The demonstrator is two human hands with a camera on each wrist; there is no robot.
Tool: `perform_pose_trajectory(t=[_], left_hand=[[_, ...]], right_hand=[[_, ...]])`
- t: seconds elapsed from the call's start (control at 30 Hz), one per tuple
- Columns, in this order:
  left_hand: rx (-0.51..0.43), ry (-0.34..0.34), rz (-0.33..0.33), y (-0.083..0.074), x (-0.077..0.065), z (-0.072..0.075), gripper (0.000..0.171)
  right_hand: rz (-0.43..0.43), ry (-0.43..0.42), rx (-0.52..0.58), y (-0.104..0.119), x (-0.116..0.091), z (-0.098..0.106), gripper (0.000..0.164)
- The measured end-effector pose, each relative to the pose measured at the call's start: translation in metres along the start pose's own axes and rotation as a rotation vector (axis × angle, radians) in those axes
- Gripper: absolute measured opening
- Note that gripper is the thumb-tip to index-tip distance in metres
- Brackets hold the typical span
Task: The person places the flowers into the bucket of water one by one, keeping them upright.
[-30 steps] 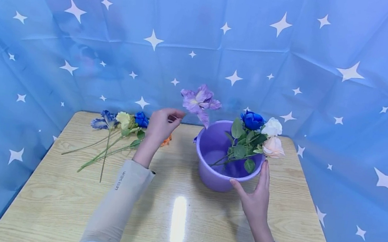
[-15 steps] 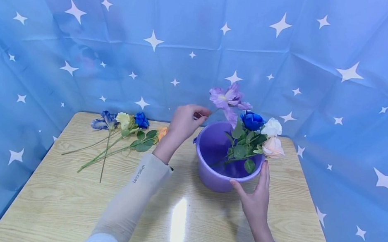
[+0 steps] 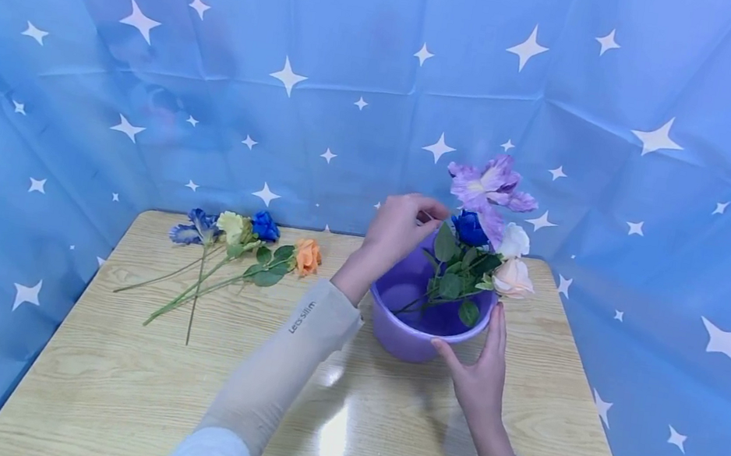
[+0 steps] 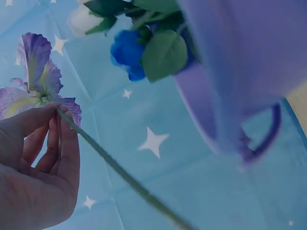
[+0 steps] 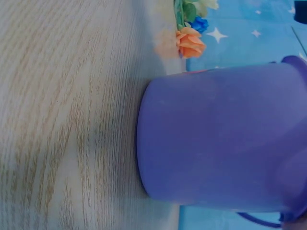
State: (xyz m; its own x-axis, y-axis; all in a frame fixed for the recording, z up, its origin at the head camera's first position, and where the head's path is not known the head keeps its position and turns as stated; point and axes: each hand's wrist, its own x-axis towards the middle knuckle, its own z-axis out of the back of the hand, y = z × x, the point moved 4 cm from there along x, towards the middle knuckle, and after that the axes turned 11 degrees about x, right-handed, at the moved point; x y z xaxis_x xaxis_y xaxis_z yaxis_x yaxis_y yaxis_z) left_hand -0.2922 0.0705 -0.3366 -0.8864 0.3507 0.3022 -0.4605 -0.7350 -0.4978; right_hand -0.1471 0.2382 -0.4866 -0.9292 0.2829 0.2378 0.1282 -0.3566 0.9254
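My left hand (image 3: 401, 229) pinches the stem of a purple iris (image 3: 481, 186) between thumb and fingers, just below the bloom in the left wrist view. The hand is over the left back rim of a purple bucket (image 3: 402, 336), and the bloom hangs above the roses. Inside the bucket lean a blue rose (image 3: 467, 230), a white rose (image 3: 515, 241) and a pale pink rose (image 3: 512, 278), heads to the right. Against the bucket's right front rim rests my right hand (image 3: 483, 380), thumb and straight fingers spread. The right wrist view mostly shows the bucket wall (image 5: 220, 139).
On the table's (image 3: 103, 370) left side lie a blue-violet iris (image 3: 197, 227), a pale yellow flower (image 3: 232, 227), another blue rose (image 3: 265, 226) and an orange rose (image 3: 308, 256). A starry blue curtain (image 3: 337, 35) stands behind. The bucket's handle (image 4: 273, 127) hangs at its side.
My left hand has carried the purple iris rightward from beside the bucket to above it, uncovering the orange rose. The right hand and bucket have stayed in place.
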Motion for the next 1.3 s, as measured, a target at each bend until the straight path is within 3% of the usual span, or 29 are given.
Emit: perform_pose_trajectory(t=[0.23,0.47,0.83,0.97,1.13,1.3], left_hand=[[-0.049,0.019,-0.024,-0.017,0.009,-0.004,0.017],[-0.129,-0.045,-0.058,-0.024,0.012,-0.004,0.016],[-0.175,-0.032,-0.023,-0.009,0.006,-0.025,0.011],[-0.108,0.055,0.044,0.009,0.005,-0.034,0.014],[-0.032,0.174,0.201,0.051,0.000,-0.032,0.027],[-0.091,0.172,0.261,0.081,-0.005,-0.020,0.025]], right_hand=[[-0.004,0.008,0.017,0.001,-0.001,-0.002,0.110],[0.000,0.013,0.009,0.001,0.000,-0.004,0.110],[-0.006,0.010,0.012,0.000,-0.002,-0.003,0.110],[0.010,-0.002,0.020,-0.002,0.000,-0.005,0.110],[0.010,0.004,0.024,-0.001,0.000,-0.005,0.110],[0.001,-0.008,0.020,0.000,-0.001,-0.001,0.112]])
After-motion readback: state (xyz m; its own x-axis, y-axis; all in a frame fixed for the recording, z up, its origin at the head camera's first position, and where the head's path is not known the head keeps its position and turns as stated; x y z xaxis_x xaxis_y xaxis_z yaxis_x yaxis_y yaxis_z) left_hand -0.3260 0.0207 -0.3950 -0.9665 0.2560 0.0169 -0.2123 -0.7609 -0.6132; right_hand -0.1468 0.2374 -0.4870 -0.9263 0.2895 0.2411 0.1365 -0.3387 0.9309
